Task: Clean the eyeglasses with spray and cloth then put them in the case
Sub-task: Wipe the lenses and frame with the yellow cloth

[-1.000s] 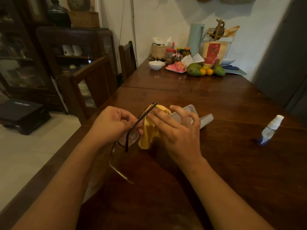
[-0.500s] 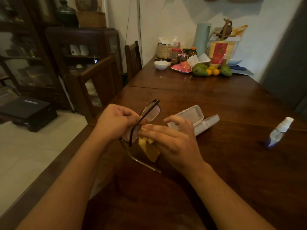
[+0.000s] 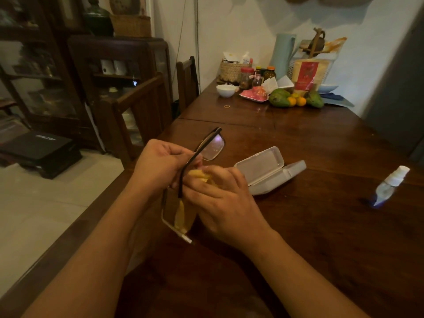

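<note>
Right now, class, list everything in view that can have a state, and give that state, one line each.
eyeglasses: arms unfolded, held above the table
yellow cloth: bunched against the glasses, one end hanging down
case: open, lid raised, on the table
spray bottle: on the table, away from both hands
left hand: grips the eyeglasses
right hand: holds the yellow cloth
</note>
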Action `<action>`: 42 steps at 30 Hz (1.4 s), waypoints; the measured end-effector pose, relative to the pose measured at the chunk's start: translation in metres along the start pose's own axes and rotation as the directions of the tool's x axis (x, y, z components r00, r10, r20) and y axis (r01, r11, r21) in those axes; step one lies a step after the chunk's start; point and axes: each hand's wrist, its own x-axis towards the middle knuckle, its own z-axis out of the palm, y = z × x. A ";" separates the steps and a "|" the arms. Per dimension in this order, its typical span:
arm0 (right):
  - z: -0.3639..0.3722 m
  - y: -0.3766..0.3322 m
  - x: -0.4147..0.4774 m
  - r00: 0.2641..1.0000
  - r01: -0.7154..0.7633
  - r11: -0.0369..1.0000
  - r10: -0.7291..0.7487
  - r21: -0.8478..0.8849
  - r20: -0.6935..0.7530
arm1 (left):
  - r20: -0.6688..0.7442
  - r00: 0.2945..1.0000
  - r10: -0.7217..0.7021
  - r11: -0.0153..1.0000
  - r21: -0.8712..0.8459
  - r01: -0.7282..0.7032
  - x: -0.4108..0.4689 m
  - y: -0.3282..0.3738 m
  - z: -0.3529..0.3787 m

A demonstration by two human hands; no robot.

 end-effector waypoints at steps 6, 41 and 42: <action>-0.006 0.013 -0.002 0.998 -0.029 0.991 0.020 -0.129 -0.066 | 0.027 1.000 0.000 0.999 -0.053 0.002 0.000 0.001 -0.002; -0.002 0.002 -0.003 0.997 -0.049 0.990 0.041 -0.135 -0.062 | -0.008 1.000 -0.017 1.000 -0.024 0.017 -0.006 0.009 0.002; -0.003 0.005 -0.004 0.996 -0.056 0.984 0.042 -0.166 -0.082 | -0.008 1.000 -0.018 1.000 -0.025 0.018 -0.006 0.009 0.002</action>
